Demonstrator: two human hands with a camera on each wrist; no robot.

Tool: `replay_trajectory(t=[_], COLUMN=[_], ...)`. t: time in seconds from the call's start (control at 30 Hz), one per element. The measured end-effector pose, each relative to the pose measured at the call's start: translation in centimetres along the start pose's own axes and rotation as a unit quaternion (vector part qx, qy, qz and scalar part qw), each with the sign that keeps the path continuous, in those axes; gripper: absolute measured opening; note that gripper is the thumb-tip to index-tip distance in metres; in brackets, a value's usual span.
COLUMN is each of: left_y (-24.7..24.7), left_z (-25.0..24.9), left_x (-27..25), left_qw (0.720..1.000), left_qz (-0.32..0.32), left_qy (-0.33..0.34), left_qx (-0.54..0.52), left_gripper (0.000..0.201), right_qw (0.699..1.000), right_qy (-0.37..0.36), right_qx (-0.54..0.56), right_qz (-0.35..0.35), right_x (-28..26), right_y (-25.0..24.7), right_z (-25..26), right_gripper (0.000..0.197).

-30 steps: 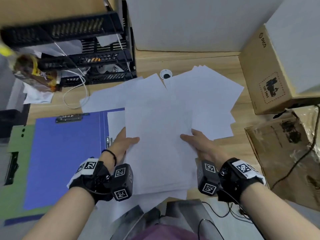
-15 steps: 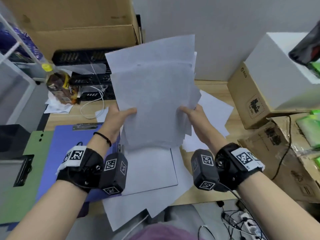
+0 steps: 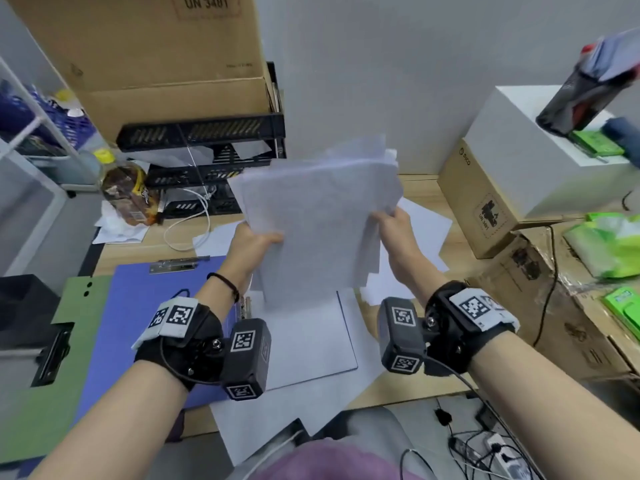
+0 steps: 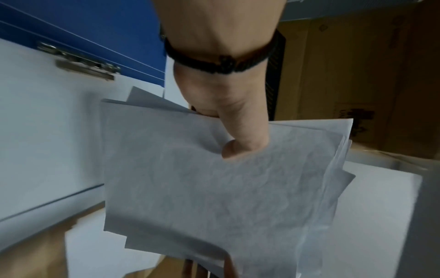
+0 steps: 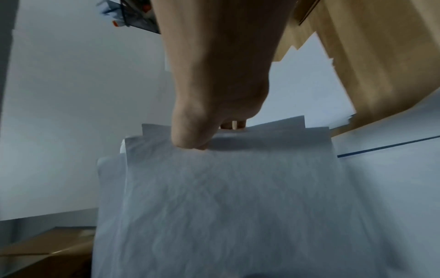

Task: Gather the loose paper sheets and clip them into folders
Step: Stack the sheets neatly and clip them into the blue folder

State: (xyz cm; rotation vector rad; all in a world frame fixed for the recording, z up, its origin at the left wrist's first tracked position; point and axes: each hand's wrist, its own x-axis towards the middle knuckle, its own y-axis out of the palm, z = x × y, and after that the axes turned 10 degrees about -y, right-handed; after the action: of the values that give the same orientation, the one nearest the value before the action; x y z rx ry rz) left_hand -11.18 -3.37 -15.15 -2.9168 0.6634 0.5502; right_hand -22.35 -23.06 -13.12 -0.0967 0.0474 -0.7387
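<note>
Both hands hold an uneven stack of white paper sheets point(image 3: 318, 216) upright above the desk. My left hand point(image 3: 258, 242) pinches its left edge, thumb on the front face point(image 4: 238, 148). My right hand point(image 3: 393, 230) pinches the right edge, thumb on top point(image 5: 190, 139). The sheets' corners are out of line point(image 4: 214, 188) point(image 5: 226, 197). Below them an open blue folder point(image 3: 138, 306) lies flat with a metal clip point(image 3: 178, 264) at its far edge and a white sheet point(image 3: 311, 344) on its right half. More loose sheets point(image 3: 422, 230) lie on the desk.
A green folder point(image 3: 52, 393) lies left of the blue one. Black stacked trays point(image 3: 207, 157) and a large cardboard box point(image 3: 156, 57) stand behind. More cardboard boxes point(image 3: 485, 206) and a white box point(image 3: 540, 147) crowd the right. A bottle point(image 3: 130, 195) and white cable point(image 3: 194, 220) sit far left.
The stack lay flat on the desk a second ago; both hands have lifted it upright and drawn its edges closer together. The view has tilted up.
</note>
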Motion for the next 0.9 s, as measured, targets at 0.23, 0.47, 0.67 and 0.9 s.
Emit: replay_trajectory(t=[0.23, 0.47, 0.67, 0.9], left_y=[-0.7, 0.8, 0.9, 0.7], left_z=[1.6, 2.4, 0.8, 5.2], left_x=[-0.5, -0.5, -0.3, -1.3], left_qw=[0.999, 0.996, 0.999, 0.994], left_qz=[0.013, -0.002, -0.022, -0.034], left_qy=[-0.024, -0.056, -0.033, -0.1], left_qx=[0.022, 0.063, -0.032, 0.024], left_gripper=[0.039, 0.03, 0.037, 0.039], right_qw=[0.99, 0.978, 0.984, 0.956], right_qy=[0.041, 0.095, 0.066, 0.107], right_qx=[-0.007, -0.068, -0.005, -0.025], right_qz=[0.137, 0.174, 0.164, 0.273], right_x=[-0.4, 0.2, 1.5, 0.0], right_y=[-0.7, -1.1, -0.9, -1.9], right_z=[-0.9, -3.2, -2.6, -7.3], right_gripper=[0.044, 0.048, 0.039, 0.032])
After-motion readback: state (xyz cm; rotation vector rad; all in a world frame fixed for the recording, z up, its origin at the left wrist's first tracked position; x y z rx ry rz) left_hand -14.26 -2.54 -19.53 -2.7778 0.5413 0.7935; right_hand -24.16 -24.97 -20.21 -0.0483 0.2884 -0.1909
